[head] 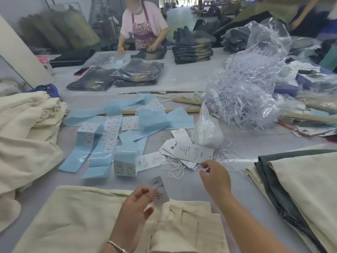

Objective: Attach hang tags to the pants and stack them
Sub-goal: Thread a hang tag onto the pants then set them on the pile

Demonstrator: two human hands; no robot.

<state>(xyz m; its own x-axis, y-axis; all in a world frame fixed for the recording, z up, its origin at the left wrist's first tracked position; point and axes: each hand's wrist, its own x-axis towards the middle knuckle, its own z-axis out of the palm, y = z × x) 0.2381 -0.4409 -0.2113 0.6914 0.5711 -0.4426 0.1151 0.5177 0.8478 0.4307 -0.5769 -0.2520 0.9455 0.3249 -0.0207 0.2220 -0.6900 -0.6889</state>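
Pants (91, 221), cream, lie flat on the tabletop (237, 143) under the left hand (135, 203), which pinches a small size tag (158, 190) above the waistband. Right hand (215, 178) reaches forward, fingers pinching the edge of a hang tag (193, 152) on the loose pile just beyond it. Tagging is only starting; next a tag and string must be lifted free. Tangled strings (175, 168) and blue label strips (102, 152) crowd the left hand's far side.

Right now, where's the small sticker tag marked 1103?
In the head view it is low and centre: the small tag is pinched in the left hand, held above the cream pants, left of the right hand.
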